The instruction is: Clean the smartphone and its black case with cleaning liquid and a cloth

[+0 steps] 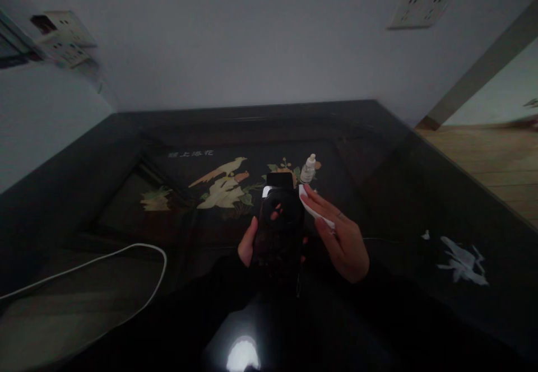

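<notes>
My left hand grips a dark, glossy, phone-shaped device from the left, its fingertips just showing at the far side. A large round black module sits on the device's upper face. A small black block with a white corner shows just above it; whether the two are joined I cannot tell. My right hand pinches a folded white tissue beside the device's upper right edge. Just beyond the right fingertips, a small white dropper bottle stands upright.
The dark table carries an inlaid bird picture. Crumpled white scraps lie at the right. A white cable curves across the left. Wall sockets are on the wall behind, and wooden floor shows at the right.
</notes>
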The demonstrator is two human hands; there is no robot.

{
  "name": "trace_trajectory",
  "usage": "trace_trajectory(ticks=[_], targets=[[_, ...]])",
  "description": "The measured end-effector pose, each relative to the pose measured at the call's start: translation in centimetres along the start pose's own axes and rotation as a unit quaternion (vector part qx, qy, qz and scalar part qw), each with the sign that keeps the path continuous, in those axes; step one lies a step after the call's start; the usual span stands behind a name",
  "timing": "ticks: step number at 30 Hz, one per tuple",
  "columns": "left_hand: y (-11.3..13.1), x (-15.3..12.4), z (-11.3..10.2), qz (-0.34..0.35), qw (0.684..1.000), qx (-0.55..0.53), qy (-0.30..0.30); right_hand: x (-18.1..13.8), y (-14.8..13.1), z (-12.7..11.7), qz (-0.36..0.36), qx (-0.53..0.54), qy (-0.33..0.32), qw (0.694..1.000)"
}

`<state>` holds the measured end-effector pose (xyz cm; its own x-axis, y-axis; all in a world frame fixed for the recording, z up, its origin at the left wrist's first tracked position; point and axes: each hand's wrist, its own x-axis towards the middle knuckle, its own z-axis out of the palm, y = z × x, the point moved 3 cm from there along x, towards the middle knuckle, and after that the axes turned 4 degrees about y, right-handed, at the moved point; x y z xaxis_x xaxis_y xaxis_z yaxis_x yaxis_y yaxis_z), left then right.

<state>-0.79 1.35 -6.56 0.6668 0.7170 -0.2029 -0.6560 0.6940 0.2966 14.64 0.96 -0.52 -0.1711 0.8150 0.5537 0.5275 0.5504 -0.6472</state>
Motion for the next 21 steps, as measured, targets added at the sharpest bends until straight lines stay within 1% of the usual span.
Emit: trace_trajectory(ticks=[3,6,8,12,16,18,21], targets=[[0.1,0.5,-0.3,0.033,0.999,-0.008,0.042,-1.3,-0.1,1.1,-0.025,-0.034,-0.006,0.999],[0.3,1.2,-0.8,0.092,0.991,-0.034,0.087,-2.7,-0.4,2.0,-0.025,-0.05,-0.017,0.998],[0.3,1.5,-1.1,0.11,0.988,-0.042,0.102,-3.1,-0.5,2.4,-0.016,-0.051,-0.022,0.998],[-0.2,1.2,-1.0,0.086,0.992,-0.033,0.083,-2.8,0.0,2.3,0.022,-0.036,0.01,0.999],[-0.4,0.6,-0.9,0.072,0.995,-0.02,0.064,-2.1,0.7,1.8,0.034,-0.014,0.002,0.999],[-0.5,0.5,-0.7,0.029,0.999,-0.012,0.038,-1.6,1.2,1.2,0.047,0.003,0.001,0.999],[-0.6,0.4,-0.5,-0.035,0.999,-0.011,0.0,-0.3,2.2,-0.4,0.086,0.036,0.054,0.994]])
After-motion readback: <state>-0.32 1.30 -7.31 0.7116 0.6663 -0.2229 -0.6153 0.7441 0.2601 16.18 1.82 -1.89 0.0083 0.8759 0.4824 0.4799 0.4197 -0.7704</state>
